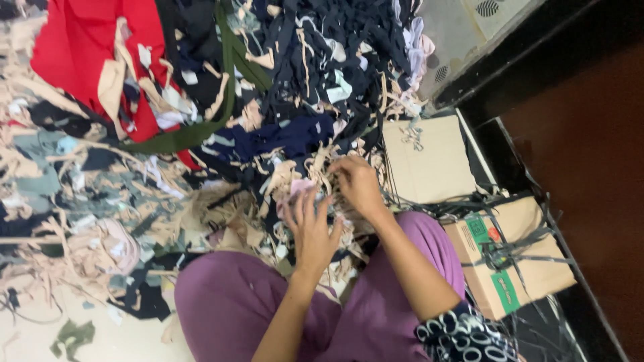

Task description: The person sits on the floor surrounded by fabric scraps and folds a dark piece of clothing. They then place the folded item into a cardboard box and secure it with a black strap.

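Sorting step in progress: the left hand (310,231), fingers spread apart, rests on a pale pink scrap (300,189). The right hand (357,184), fingers pinched together, grips beige strips (320,169) just beyond. Next move requires separating one strip from the scrap heap (201,134).

We pinch beige fabric strips (315,175) with our right hand (357,186); our left hand (310,231) spreads just below, pink scrap (300,188) at its fingertips.
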